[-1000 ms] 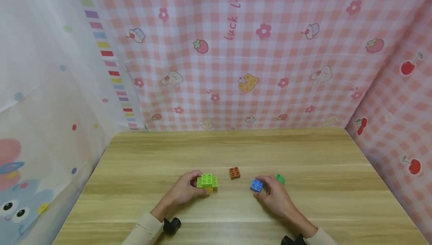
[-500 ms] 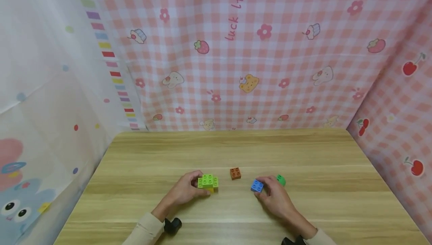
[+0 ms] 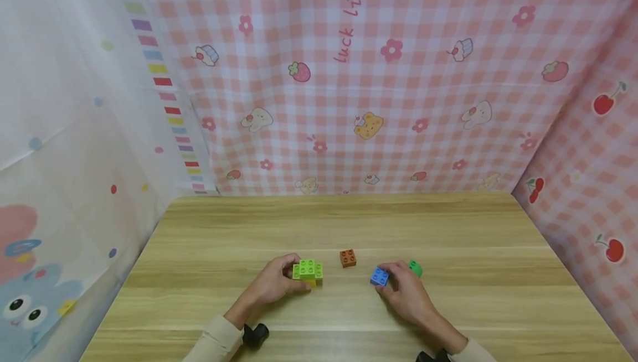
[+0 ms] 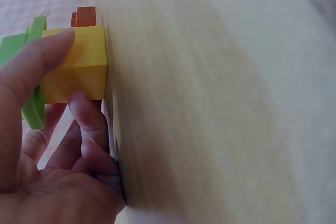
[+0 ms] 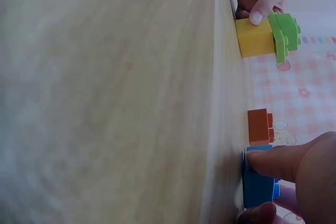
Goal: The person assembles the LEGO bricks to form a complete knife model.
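Observation:
My left hand (image 3: 273, 280) grips a small stack of toy building blocks. At its base is a yellow block (image 4: 86, 64), standing on the table, with the thumb on one side and fingers on another. A thin light green plate (image 4: 38, 111) and a light green block (image 3: 307, 267) sit on top of it. To the right, my right hand (image 3: 407, 291) pinches a blue block (image 3: 379, 277) between thumb and fingers, low at the tabletop. Between the hands and slightly farther back lies a brown block (image 3: 348, 258), studs up.
A green rounded block (image 3: 415, 268) lies just behind the right hand, partly hidden by it. The wooden table (image 3: 319, 221) ends at a pink checked cloth (image 3: 423, 91) at the back. Black wrist cameras (image 3: 256, 335) sit on both wrists.

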{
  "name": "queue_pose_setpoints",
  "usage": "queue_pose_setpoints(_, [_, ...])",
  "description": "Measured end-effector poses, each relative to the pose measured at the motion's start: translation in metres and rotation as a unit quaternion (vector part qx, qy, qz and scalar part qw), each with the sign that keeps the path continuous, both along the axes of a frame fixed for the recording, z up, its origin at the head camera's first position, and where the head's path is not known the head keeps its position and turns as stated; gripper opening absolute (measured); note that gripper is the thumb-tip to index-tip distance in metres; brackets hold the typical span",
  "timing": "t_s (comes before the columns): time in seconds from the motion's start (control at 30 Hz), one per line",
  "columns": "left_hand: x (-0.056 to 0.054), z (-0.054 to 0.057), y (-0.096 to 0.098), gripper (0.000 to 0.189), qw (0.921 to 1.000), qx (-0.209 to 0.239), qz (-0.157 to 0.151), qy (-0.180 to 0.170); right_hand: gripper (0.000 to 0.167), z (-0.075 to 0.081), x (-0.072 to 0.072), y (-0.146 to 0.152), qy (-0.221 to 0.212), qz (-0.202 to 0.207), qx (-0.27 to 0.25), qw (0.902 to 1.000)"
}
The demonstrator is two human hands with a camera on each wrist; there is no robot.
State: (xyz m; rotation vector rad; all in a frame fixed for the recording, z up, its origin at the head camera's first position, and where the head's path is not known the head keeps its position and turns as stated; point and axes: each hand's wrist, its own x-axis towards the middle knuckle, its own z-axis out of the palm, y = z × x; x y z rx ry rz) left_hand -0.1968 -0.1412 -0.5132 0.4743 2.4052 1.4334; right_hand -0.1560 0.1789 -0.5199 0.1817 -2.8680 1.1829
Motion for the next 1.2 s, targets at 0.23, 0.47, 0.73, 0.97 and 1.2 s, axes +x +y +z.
queue_pose_setpoints(0.23, [0.000,-0.001,0.000,0.030,1.0000,0.001,-0.002,0.001,0.040,0.002,-0.002,-0.004,-0.009,-0.003,0.003,0.9999])
queue_pose_setpoints(0.47, [0.001,-0.001,0.001,0.030,0.9999,0.014,-0.003,-0.005,0.043,0.010,-0.003,-0.011,0.008,0.012,-0.010,0.9998])
queue_pose_setpoints(0.73, [0.000,-0.001,0.000,0.030,0.9998,0.016,0.007,-0.007,0.046,0.018,-0.013,-0.025,0.018,0.041,-0.040,0.9982])
queue_pose_setpoints(0.97, [-0.002,0.001,0.000,0.030,0.9999,0.008,0.008,-0.004,0.044,0.027,-0.017,-0.039,0.021,0.054,-0.050,0.9971])
queue_pose_setpoints(1.2, [-0.001,-0.002,-0.001,0.028,1.0000,0.002,0.005,-0.008,0.040,0.038,-0.023,-0.051,0.026,0.072,-0.068,0.9947])
